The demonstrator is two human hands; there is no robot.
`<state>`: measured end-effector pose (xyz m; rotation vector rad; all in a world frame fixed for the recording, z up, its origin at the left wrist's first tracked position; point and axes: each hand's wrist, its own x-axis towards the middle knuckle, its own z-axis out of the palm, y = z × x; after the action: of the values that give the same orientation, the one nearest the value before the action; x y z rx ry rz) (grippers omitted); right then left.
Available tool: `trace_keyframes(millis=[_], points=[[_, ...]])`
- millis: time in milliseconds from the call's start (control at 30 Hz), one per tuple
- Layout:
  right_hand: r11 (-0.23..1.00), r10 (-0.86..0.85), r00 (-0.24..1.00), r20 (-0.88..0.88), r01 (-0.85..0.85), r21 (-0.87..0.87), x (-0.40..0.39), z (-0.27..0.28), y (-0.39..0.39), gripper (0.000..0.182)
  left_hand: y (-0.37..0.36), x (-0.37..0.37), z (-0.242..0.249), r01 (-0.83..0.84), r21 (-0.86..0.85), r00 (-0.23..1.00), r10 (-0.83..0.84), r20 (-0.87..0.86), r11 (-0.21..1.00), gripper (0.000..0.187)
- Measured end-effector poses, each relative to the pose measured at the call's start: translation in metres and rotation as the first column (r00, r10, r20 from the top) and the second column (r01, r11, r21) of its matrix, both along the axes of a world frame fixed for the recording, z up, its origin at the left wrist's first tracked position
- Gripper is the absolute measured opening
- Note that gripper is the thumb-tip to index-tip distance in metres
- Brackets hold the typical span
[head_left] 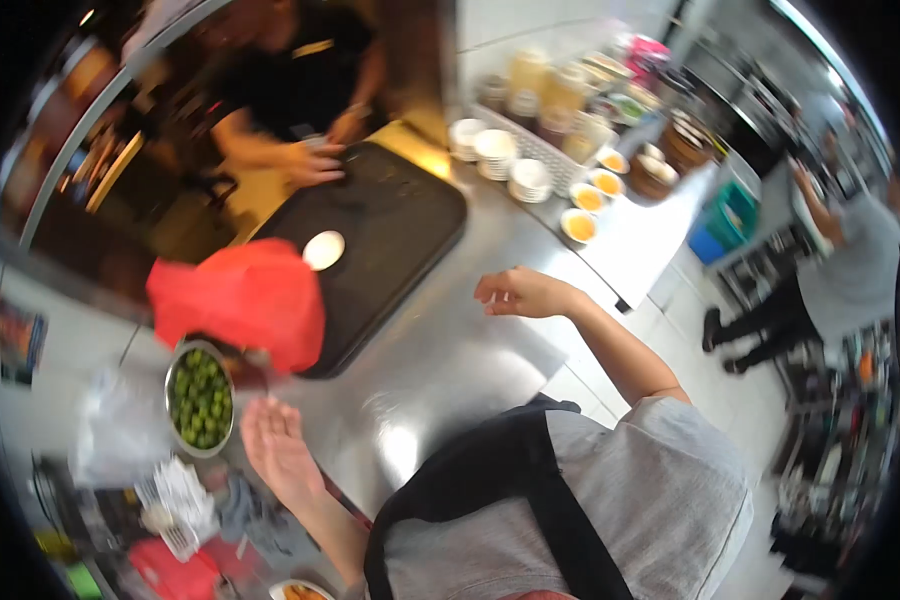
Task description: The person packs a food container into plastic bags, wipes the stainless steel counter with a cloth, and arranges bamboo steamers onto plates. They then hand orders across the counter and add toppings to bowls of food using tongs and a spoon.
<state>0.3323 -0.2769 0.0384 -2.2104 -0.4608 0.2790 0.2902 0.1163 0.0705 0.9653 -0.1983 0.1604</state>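
My left hand [278,446] is raised with its fingers stretched out and nothing in it. It is nearest to a metal bowl [228,437] of small green citrus fruits [200,399] and a red plastic bag [260,300]. The bag rests over the near left end of a dark serving tray [400,245]. A small white round dish [323,250] sits on the tray beside the bag. Over the steel counter [420,370], my right hand [520,292] hovers with loosely bent fingers, slightly apart, and holds nothing visible.
Across the tray, another person's hand [315,162] reaches to its far edge. Stacked white cups [496,150] and cups of orange sauce [579,226] stand at the back right. Clear plastic bags [120,430] lie at left. A co-worker [850,265] stands far right.
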Motion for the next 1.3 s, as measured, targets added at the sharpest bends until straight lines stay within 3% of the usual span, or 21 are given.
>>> trace_keyframes(millis=[67,133,233,333,400,533,667,733,800,833,867,967,1000,1067,1100,1133,1167,1233,1300], points=[[0.996,-0.049,0.988,-0.146,0.037,-0.087,-0.037,-0.011,-0.037,0.029,-0.026,-0.01,-0.011,0.103,0.089,0.992,-0.096,-0.083,0.991,0.039],[0.995,-0.062,0.989,-0.131,0.052,-0.081,-0.069,-0.015,-0.074,0.029,-0.047,-0.018,-0.027,0.188,0.127,0.974,-0.168,-0.149,0.974,0.038],[0.95,-0.277,0.854,-0.44,0.312,0.006,-0.107,-0.009,-0.128,0.027,-0.087,-0.016,-0.03,0.296,0.223,0.942,-0.245,-0.228,0.929,0.036],[0.748,-0.532,0.719,-0.447,0.647,0.148,-0.137,-0.018,-0.195,0.027,-0.133,-0.009,-0.018,0.368,0.315,0.925,-0.309,-0.223,0.875,0.033],[0.625,-0.682,0.624,-0.382,0.768,0.138,-0.149,-0.032,-0.251,0.028,-0.167,-0.002,-0.007,0.393,0.504,0.918,-0.363,-0.162,0.769,0.034],[0.447,-0.839,0.488,-0.243,0.871,0.205,-0.136,-0.036,-0.381,0.021,-0.255,-0.002,0.006,0.328,0.622,0.93,-0.358,-0.082,0.711,0.035],[0.271,-0.938,0.222,0.266,0.948,0.166,-0.067,-0.027,-0.543,0.022,-0.357,-0.016,-0.011,0.384,0.559,0.918,-0.365,-0.152,0.734,0.034],[0.176,-0.801,0.115,0.588,0.983,0.048,-0.03,-0.013,-0.605,0.028,-0.41,-0.028,-0.013,0.405,0.554,0.912,-0.368,-0.183,0.728,0.032],[0.134,-0.806,0.122,0.579,0.991,-0.021,0.003,-0.014,-0.649,0.033,-0.452,-0.039,-0.011,0.522,0.565,0.845,-0.477,-0.241,0.639,0.031],[0.227,-0.881,0.269,0.39,0.962,-0.15,0.017,-0.014,-0.67,0.038,-0.466,-0.041,-0.012,0.539,0.609,0.822,-0.522,-0.228,0.582,0.032],[0.328,-0.816,0.427,0.389,0.897,-0.296,0.023,-0.01,-0.678,0.041,-0.477,-0.044,-0.012,0.529,0.607,0.834,-0.496,-0.242,0.593,0.032],[0.326,-0.938,0.345,0.034,0.912,-0.25,0.027,0.012,-0.66,0.04,-0.496,-0.048,-0.017,0.554,0.61,0.826,-0.464,-0.32,0.566,0.031],[0.331,-0.877,0.38,0.293,0.921,-0.206,0.029,-0.003,-0.668,0.034,-0.5,-0.048,-0.024,0.545,0.611,0.835,-0.442,-0.329,0.574,0.031],[0.383,-0.821,0.428,0.378,0.904,-0.191,0.032,-0.02,-0.682,0.031,-0.505,-0.042,-0.039,0.568,0.655,0.817,-0.435,-0.378,0.498,0.031],[0.379,-0.89,0.403,0.213,0.914,-0.146,0.029,-0.013,-0.676,0.03,-0.515,-0.037,-0.042,0.538,0.719,0.826,-0.444,-0.347,0.439,0.029],[0.398,-0.827,0.442,0.349,0.897,-0.192,0.03,-0.017,-0.681,0.03,-0.53,-0.028,-0.049,0.531,0.746,0.816,-0.478,-0.324,0.402,0.03],[0.399,-0.841,0.451,0.298,0.89,-0.222,0.034,-0.021,-0.684,0.03,-0.55,-0.017,-0.054,0.524,0.77,0.801,-0.519,-0.299,0.365,0.031],[0.412,-0.86,0.459,0.222,0.882,-0.229,0.031,-0.011,-0.685,0.033,-0.601,0.008,-0.057,0.317,0.922,0.785,-0.607,-0.124,0.222,0.04],[0.454,-0.864,0.485,0.137,0.867,-0.206,0.026,0.004,-0.67,0.034,-0.655,0.025,-0.062,0.243,0.942,0.77,-0.636,-0.043,0.23,0.053]])
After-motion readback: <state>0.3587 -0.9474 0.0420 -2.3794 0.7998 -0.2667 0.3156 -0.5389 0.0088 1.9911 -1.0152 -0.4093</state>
